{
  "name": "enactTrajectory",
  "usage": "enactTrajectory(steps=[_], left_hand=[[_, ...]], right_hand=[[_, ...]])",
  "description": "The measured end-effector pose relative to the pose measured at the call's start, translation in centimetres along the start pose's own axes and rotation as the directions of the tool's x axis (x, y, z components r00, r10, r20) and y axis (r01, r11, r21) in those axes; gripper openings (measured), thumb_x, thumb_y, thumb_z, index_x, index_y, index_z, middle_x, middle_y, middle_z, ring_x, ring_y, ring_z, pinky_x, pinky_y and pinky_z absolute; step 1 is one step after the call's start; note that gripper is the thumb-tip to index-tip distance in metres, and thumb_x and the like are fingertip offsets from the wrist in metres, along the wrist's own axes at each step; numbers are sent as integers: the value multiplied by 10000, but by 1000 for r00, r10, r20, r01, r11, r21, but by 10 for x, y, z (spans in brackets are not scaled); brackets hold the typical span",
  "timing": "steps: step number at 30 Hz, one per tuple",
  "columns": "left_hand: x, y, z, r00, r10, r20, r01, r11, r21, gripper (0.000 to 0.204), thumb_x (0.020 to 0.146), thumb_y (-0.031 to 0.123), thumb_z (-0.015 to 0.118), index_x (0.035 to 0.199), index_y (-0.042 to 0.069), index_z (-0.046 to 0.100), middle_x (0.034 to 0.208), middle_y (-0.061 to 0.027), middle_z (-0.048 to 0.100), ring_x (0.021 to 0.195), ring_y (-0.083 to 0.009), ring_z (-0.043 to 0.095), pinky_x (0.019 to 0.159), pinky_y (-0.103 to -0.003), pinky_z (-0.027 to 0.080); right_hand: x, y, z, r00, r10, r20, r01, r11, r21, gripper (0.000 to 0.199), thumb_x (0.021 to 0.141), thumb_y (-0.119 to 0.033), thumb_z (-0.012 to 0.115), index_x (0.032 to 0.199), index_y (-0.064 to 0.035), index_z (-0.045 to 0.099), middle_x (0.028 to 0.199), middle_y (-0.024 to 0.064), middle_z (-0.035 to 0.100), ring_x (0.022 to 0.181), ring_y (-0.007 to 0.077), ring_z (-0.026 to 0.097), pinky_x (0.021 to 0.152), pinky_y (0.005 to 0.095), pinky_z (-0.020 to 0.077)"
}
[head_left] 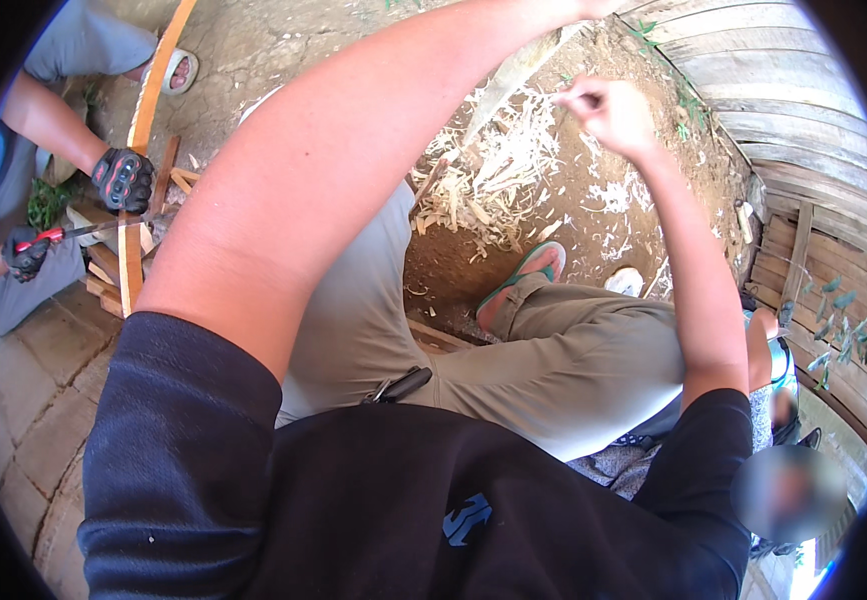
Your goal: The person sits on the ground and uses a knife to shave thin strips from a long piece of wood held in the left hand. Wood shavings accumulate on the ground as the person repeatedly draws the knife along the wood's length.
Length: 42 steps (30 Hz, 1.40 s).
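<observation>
My left arm stretches across the view to the top edge, where only the wrist and a bit of my left hand show; its fingers are cut off. Beneath that forearm a pale, flat wooden strip slants down toward a heap of shavings. To the right of the strip, my right hand is raised over the ground with its fingers curled and pinched together. Anything between those fingertips is too small and overexposed to make out.
At left, a co-worker's gloved hand grips a long curved wooden strip; the other holds a red-handled bladed tool. Wood pieces lie beside it. A plank wall stands at right, with another person at lower right.
</observation>
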<state>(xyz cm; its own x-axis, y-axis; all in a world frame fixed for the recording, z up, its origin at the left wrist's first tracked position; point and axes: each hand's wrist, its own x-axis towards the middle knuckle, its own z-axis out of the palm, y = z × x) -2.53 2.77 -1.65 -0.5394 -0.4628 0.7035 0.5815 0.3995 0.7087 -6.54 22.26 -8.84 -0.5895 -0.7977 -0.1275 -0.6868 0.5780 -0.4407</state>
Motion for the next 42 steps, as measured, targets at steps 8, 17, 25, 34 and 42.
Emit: enactTrajectory(steps=[8, 17, 25, 34, 42], left_hand=[[-6, -5, 8, 988, 33, 151, -6, 985, -172, 538, 963, 558, 597, 1037, 37, 711, 811, -213, 702, 797, -382, 692, 723, -462, 513], [-4, -12, 10, 987, -86, 135, 105, 984, -141, 634, 923, 628, 605, 983, 8, 722, 705, -179, 707, 727, -297, 729, 699, -419, 541], [0, -15, 12, 988, -3, 157, 25, 991, -135, 585, 935, 576, 612, 994, 5, 725, 724, -163, 720, 708, -270, 722, 650, -406, 530], [1, -31, 5, 992, 12, 126, 27, 953, -303, 513, 996, 501, 582, 893, 9, 688, 643, -124, 655, 658, -226, 712, 591, -384, 533], [1, -25, 8, 996, 47, 81, -32, 984, -177, 585, 995, 557, 547, 892, -3, 680, 658, -126, 666, 635, -241, 719, 583, -382, 538]], right_hand=[[-17, 15, -18, 992, 65, 104, -56, 995, -84, 269, 943, -359, 742, 839, -112, 728, 790, 38, 755, 707, 179, 693, 704, 334, 537], [-25, 21, -39, 985, -57, -163, 55, 998, -22, 262, 928, -294, 785, 815, -65, 725, 609, -51, 596, 564, 50, 433, 545, 260, 373], [-11, 8, -13, 994, -80, -72, 79, 997, -19, 280, 935, -384, 737, 824, -128, 723, 640, -20, 671, 582, 134, 590, 609, 334, 475], [-4, 10, -24, 998, -53, -29, 52, 998, -25, 300, 926, -398, 744, 808, -124, 718, 630, 3, 656, 578, 133, 588, 604, 319, 469], [-10, -3, -21, 1000, -7, -29, 4, 995, -104, 296, 948, -437, 710, 841, -163, 739, 721, -6, 727, 683, 139, 676, 653, 325, 520]])
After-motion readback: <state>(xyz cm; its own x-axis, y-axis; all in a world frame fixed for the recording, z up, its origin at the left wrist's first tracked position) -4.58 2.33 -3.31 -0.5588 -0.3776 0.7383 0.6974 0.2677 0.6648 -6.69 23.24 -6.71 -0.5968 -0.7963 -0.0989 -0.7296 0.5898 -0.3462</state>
